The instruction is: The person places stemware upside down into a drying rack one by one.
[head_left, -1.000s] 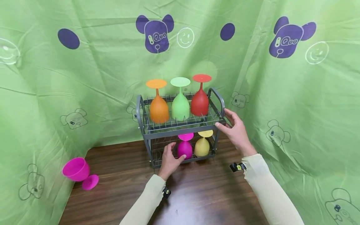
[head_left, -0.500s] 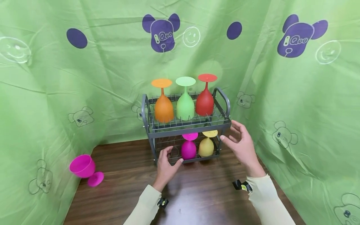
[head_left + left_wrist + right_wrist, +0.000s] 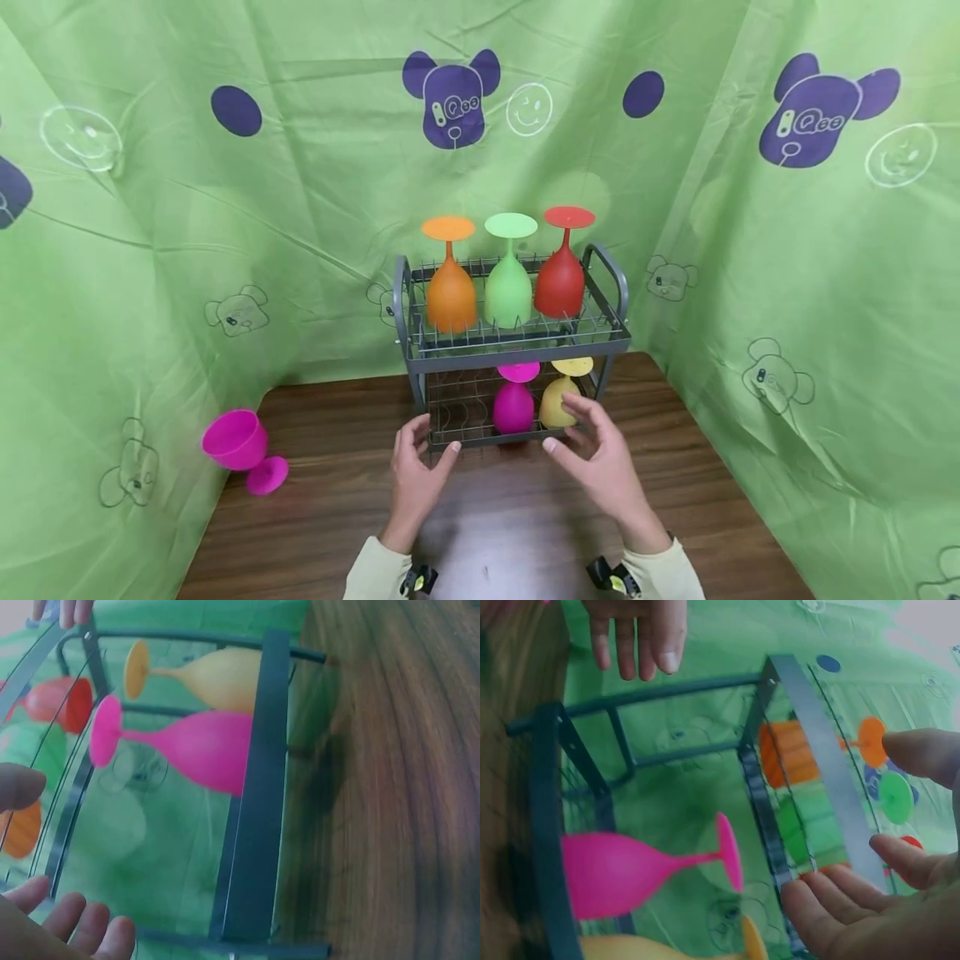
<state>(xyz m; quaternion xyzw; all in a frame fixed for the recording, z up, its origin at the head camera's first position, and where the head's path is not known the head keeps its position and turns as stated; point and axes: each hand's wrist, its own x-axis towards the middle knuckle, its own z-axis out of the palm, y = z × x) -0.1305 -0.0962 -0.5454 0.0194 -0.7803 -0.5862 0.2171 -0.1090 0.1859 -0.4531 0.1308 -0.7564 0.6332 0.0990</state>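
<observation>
A two-tier dark grey wire rack (image 3: 517, 358) holds upside-down wine goblets. Orange (image 3: 452, 300), green (image 3: 509, 293) and red goblets (image 3: 559, 285) sit on its upper tier. Below them are a magenta goblet (image 3: 513, 408) and a yellow goblet (image 3: 558, 403), the latter partly behind my right fingers in the head view. My left hand (image 3: 414, 483) hovers before the rack's lower left corner, thumb apart from the loosely bent fingers, holding nothing. Before the yellow goblet, my right hand (image 3: 606, 475) is likewise spread and holds nothing. Both wrist views show the hands apart from the goblets.
Another magenta goblet (image 3: 236, 442), bowl mouth upward, is on the wooden table (image 3: 720, 517) at the left, near the cloth. Green patterned cloth (image 3: 322, 192) hangs behind the rack and along both sides.
My right hand has left the rack's right side and come down and left, in front of the yellow goblet. My left hand has drawn away from the magenta goblet. The head view has shifted slightly.
</observation>
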